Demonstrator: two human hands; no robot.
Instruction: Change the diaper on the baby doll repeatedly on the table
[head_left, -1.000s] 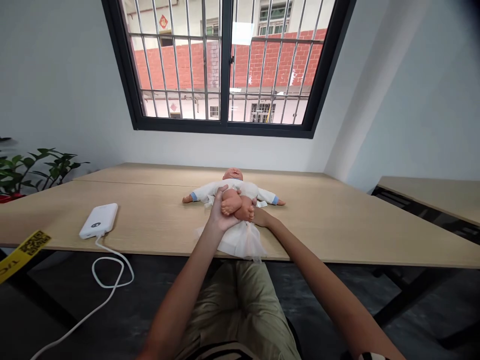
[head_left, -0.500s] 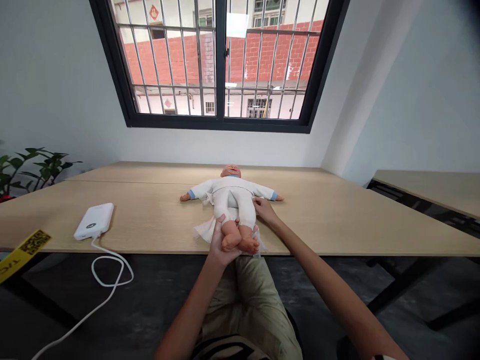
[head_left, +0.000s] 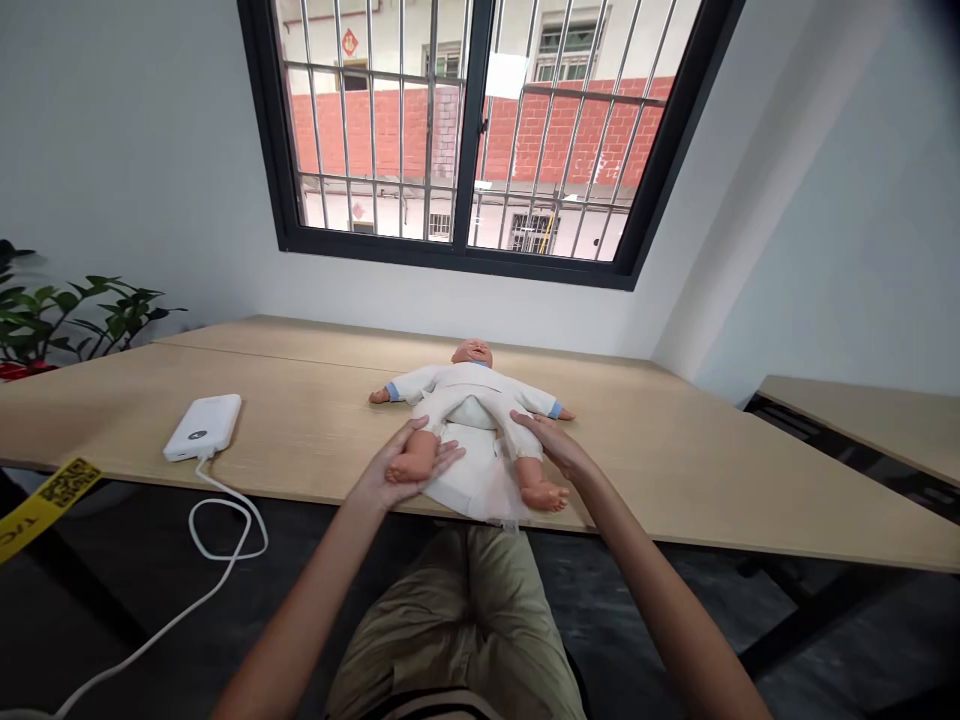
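Note:
A baby doll [head_left: 472, 375] in a white outfit with blue cuffs lies on its back on the wooden table, head toward the window, arms stretched out and legs spread. My left hand [head_left: 401, 465] is around the doll's leg on the left, thumb over the knee and fingers showing beneath it. At the other leg, my right hand [head_left: 551, 440] holds the thigh from the outer side; part of its grip is hidden. Between the legs a white diaper [head_left: 469, 475] lies unfolded under the doll, its front end reaching the table's near edge.
A white power bank [head_left: 204, 425] with a white cable [head_left: 232, 555] sits at the left of the table [head_left: 675, 450]. Yellow tape [head_left: 49, 510] shows at the left edge. A potted plant [head_left: 82, 310] stands far left, and a second table [head_left: 862, 420] is at the right.
The doll's legs, together before, are now spread apart. My left hand moved left with one leg, and my right hand came onto the other. The diaper between them is now exposed. The view tilted slightly.

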